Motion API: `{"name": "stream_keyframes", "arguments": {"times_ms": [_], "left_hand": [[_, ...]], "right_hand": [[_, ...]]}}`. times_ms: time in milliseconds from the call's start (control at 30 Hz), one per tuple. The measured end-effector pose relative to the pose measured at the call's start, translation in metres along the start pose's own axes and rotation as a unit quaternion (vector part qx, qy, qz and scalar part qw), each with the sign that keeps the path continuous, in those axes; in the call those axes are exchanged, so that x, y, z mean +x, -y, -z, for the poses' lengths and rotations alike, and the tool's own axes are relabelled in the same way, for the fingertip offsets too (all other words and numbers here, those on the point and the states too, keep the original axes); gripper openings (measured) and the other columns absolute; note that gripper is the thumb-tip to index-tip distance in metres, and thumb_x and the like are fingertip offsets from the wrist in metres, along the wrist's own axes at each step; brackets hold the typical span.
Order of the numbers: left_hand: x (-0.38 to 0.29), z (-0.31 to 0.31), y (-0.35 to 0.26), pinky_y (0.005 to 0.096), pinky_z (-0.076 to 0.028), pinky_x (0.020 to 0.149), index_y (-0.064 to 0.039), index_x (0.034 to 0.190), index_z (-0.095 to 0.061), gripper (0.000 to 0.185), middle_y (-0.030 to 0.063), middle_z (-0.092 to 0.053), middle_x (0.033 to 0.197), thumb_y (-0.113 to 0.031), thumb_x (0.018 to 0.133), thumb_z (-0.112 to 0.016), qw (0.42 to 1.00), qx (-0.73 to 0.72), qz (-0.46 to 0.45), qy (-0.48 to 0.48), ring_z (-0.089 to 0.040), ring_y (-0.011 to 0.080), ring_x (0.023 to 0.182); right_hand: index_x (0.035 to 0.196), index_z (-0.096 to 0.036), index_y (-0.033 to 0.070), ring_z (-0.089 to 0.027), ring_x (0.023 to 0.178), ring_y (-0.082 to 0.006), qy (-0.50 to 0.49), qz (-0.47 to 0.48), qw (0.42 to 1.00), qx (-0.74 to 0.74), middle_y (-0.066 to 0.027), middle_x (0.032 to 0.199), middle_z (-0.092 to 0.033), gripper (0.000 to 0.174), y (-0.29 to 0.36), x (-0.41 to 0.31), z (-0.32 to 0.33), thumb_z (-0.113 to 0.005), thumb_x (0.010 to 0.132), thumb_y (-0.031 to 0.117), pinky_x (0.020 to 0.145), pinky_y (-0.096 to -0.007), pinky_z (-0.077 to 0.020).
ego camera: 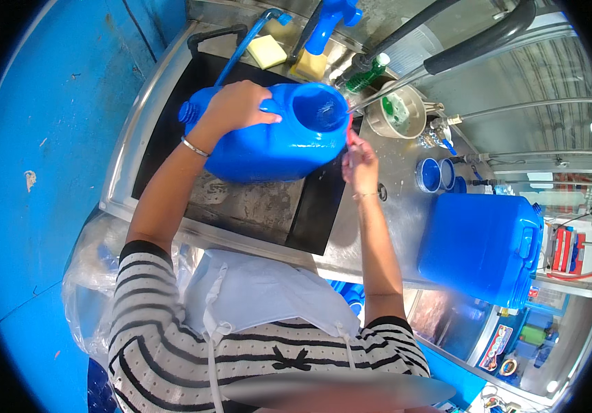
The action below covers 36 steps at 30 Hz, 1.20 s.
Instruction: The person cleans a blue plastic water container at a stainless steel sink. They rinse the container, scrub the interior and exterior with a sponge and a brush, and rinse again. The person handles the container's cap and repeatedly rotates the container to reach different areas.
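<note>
A large blue plastic jerrycan (270, 160) lies on its side over the dark sink basin (254, 206), its wide round mouth (321, 109) facing up and right. My left hand (241, 106) is wrapped over the jerrycan's handle. By the rim of the mouth, my right hand (362, 164) pinches a thin red item (349, 126), mostly hidden, so its kind is unclear. The end of a metal tube (394, 85) with a black foam sleeve reaches the mouth's edge. Wet-looking streaks show inside the mouth.
A second blue jerrycan (476, 248) stands on the steel counter (394, 217) at right. Behind are a beige pot (420, 111) with foamy liquid, a green bottle (370, 72), sponges (267, 51) and blue lids (428, 174). Blue taps (329, 23) and pipes run overhead.
</note>
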<state>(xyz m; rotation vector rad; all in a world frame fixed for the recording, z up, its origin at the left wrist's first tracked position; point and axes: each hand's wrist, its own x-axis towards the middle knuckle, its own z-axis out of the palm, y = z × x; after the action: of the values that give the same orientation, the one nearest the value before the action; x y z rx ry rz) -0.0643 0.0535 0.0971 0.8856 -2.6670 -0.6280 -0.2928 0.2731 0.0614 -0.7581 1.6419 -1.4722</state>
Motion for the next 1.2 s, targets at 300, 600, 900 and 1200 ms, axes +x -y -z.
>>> {"name": "stream_keyframes", "arguments": {"times_ms": [300,600,900,1200], "left_hand": [[0.007,-0.005,-0.023,0.0458,-0.052,0.076,-0.002,0.088,-0.070,0.043,0.0187,-0.068,0.085,-0.044,0.075,-0.072,0.996,-0.005,0.077,-0.037,-0.066,0.0367,0.085],[-0.002,0.001,-0.002,0.0456,-0.052,0.075,-0.002,0.085,-0.069,0.043,0.0168,-0.069,0.084,-0.044,0.075,-0.073,0.999,-0.019,0.033,-0.028,-0.067,0.0356,0.084],[-0.002,-0.006,-0.022,0.0468,-0.052,0.076,-0.001,0.085,-0.070,0.041,0.0188,-0.069,0.088,-0.041,0.076,-0.072,0.998,-0.020,0.050,0.018,-0.067,0.0352,0.086],[-0.004,-0.032,-0.073,0.0458,-0.053,0.074,0.002,0.079,-0.069,0.037,0.0201,-0.068,0.081,-0.036,0.078,-0.070,0.985,-0.062,-0.068,0.146,-0.067,0.0356,0.080]], "right_hand": [[0.121,-0.063,0.009,-0.050,0.061,-0.0051,0.028,0.067,0.991,-0.116,0.0011,0.073,-0.059,0.026,-0.007,-0.029,-0.062,-0.055,0.096,0.008,0.055,-0.0220,-0.0425],[0.099,-0.071,0.009,-0.063,0.071,-0.0290,0.005,0.402,0.775,-0.487,-0.0119,0.085,-0.067,0.029,0.019,0.036,0.053,-0.061,0.079,-0.009,0.067,-0.0358,-0.0503],[0.107,-0.072,0.021,-0.062,0.068,-0.0300,0.001,0.418,0.581,-0.698,-0.0093,0.074,-0.062,0.037,0.145,0.060,0.038,-0.060,0.078,0.001,0.063,-0.0412,-0.0483],[0.094,-0.075,0.012,-0.067,0.080,-0.0230,0.340,0.062,0.683,-0.643,-0.0114,0.087,-0.071,0.018,0.166,0.127,-0.024,-0.069,0.082,0.024,0.072,-0.0343,-0.0511]]}}
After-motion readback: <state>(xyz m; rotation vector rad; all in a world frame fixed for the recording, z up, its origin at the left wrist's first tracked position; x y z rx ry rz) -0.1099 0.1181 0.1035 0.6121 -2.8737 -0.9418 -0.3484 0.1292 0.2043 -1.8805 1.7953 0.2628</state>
